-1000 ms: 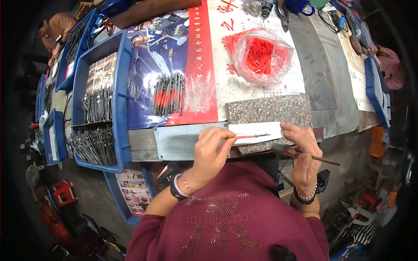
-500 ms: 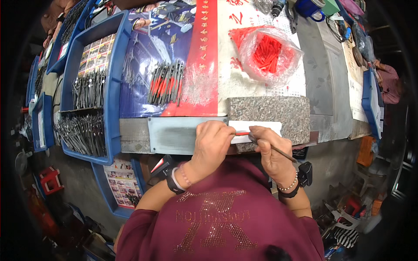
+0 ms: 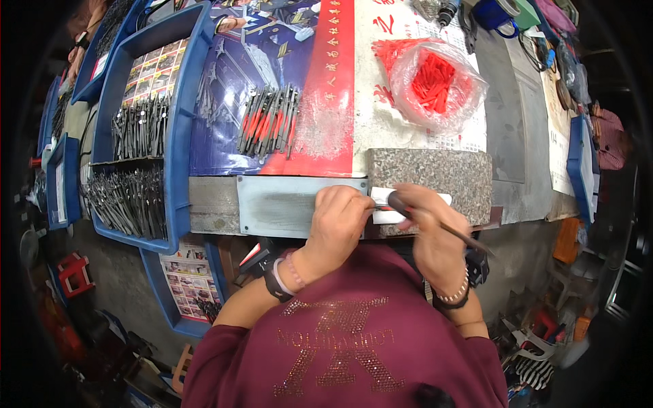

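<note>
My left hand (image 3: 338,221) pinches a slim black-and-red piece (image 3: 383,208) between thumb and fingers, over a white pad (image 3: 388,217) at the granite block's front edge. In my right hand (image 3: 439,241) is a dark tool (image 3: 461,234) with a thick rounded end and a long thin shaft slanting down to the right. Its thick end is close above the piece; whether they touch I cannot tell. Left of the pad lies a flat grey metal plate (image 3: 279,204). Fingers hide much of the held piece.
The granite block (image 3: 435,166) is behind my right hand. Beyond it stands a clear plastic bag (image 3: 469,102) of red sleeves (image 3: 434,81). A row of black-and-red pieces (image 3: 269,122) lies on the poster. At left, a blue tray (image 3: 178,177) holds several bunches of black metal pieces (image 3: 126,204).
My right hand has shifted right and turned, so the tool's thick end now shows above the piece. My left hand keeps its pinch. The whole view has shifted slightly.
</note>
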Motion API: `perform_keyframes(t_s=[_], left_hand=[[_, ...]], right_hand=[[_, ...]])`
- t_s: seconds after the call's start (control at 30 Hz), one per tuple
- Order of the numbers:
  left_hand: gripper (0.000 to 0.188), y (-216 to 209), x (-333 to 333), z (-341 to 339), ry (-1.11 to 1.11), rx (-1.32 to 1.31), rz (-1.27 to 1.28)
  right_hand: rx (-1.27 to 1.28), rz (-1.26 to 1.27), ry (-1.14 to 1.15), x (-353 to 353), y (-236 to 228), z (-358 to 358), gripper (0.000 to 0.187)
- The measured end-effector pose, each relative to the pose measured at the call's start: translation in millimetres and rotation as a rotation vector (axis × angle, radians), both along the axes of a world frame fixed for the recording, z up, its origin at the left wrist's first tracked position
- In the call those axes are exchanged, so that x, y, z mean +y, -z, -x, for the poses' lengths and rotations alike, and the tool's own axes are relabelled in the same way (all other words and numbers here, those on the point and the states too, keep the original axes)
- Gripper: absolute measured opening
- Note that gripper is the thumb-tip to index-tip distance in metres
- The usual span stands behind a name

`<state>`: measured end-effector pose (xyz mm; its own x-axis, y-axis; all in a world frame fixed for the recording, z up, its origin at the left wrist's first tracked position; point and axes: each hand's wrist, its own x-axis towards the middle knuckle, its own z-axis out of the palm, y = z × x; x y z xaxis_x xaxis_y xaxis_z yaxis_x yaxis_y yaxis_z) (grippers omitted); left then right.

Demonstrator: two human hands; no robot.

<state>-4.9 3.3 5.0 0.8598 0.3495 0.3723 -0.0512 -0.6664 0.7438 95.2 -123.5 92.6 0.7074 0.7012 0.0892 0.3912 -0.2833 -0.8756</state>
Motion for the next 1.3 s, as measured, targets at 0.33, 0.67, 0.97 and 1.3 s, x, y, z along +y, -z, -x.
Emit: perform_keyframes(t_s=[0.33,0.67,0.97,1.3], left_hand=[[0.02,1.3,3.3,-3.1,0.01,-0.066,-0.02],[0.024,0.7,2.2,0.9,0.021,-0.035,-0.014],[0.022,0.9,1.6,0.8,0.016,-0.033,-0.03],[0.016,-0.1,2.4,-2.7,0.034,-0.076,-0.03]], right_hand=[[0.11,0.064,0.038,-13.9,16.7,2.9,0.036],[-0.011,-0.191,0.121,-31.7,-11.7,7.5,0.043],[0.079,-0.024,0.055,-17.7,-3.0,3.6,0.021],[0.074,-0.014,0.18,-39.8,23.6,-7.3,0.031]])
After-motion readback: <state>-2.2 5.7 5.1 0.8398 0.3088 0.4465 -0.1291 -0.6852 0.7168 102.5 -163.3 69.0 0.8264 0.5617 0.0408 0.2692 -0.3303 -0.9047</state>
